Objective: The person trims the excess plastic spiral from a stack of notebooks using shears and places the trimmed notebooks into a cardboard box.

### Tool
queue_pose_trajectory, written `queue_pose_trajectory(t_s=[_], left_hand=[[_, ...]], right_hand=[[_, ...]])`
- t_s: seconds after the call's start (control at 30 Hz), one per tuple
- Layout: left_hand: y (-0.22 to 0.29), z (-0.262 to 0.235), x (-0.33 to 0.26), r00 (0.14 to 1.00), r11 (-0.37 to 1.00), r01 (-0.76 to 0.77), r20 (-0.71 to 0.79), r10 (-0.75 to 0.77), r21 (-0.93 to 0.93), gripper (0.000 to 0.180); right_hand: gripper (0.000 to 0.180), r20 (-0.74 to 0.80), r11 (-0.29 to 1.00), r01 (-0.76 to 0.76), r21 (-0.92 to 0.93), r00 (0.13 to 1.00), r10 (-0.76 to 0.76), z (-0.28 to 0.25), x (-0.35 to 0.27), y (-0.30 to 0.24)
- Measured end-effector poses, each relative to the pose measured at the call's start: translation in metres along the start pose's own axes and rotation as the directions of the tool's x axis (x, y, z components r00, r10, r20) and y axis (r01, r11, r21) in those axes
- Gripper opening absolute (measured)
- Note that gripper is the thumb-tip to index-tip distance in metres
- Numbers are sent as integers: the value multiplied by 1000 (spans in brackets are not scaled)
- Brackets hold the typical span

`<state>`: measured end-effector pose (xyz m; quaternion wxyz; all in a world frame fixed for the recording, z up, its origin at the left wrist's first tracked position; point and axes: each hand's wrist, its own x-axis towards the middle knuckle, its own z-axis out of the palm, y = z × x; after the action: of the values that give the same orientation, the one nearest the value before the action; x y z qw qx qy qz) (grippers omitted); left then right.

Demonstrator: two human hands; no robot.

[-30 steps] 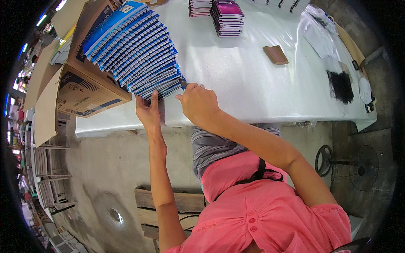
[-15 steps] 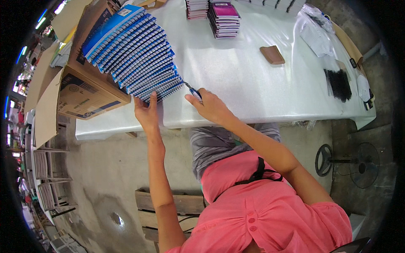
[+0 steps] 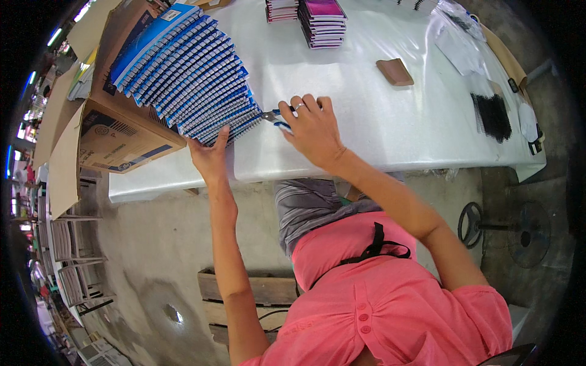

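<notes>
A tall stack of blue spiral-bound notebooks [image 3: 189, 79] leans in a fan on the table, its coil ends facing right. At the stack's near end, my left hand [image 3: 209, 157] grips the lower notebooks, the thumb up along the coils and the fingers partly hidden. My right hand [image 3: 314, 131] is closed around blue-handled pliers [image 3: 279, 119], at the stack's right side. The metal jaws of the pliers reach the coil ends of the lower notebooks; whether they pinch a wire is too small to tell.
An open cardboard box [image 3: 125, 137] stands left of the stack. Small purple notebooks [image 3: 322, 27] are piled at the far side of the white-covered table [image 3: 342, 146]. A brown block [image 3: 395, 72] and a bundle of black coils [image 3: 490, 116] lie to the right.
My right hand has turned over and lifted slightly, its knuckles now raised, and the pliers lie more level with their handles apart. My left hand stays at the stack.
</notes>
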<state>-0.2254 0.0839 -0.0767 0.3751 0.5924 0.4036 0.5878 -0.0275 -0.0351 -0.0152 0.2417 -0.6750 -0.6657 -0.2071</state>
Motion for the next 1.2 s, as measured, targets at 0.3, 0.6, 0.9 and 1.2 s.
queue_pose_trajectory(t_s=[0.3,0.6,0.9,1.2], left_hand=[[13,13,-5,996,985,0,-87,16,173,116],[8,11,-3,993,988,-41,-101,56,150,116],[-3,10,-1,996,990,-47,-72,57,136,116],[3,13,-4,998,992,-12,-52,19,128,113]], right_hand=[[47,144,665,709,-233,702,-698,-13,58,51],[45,196,410,848,-337,489,-850,-17,84,51],[34,145,341,858,-384,421,-895,-16,92,50],[14,305,360,846,-394,490,-817,-26,73,4]])
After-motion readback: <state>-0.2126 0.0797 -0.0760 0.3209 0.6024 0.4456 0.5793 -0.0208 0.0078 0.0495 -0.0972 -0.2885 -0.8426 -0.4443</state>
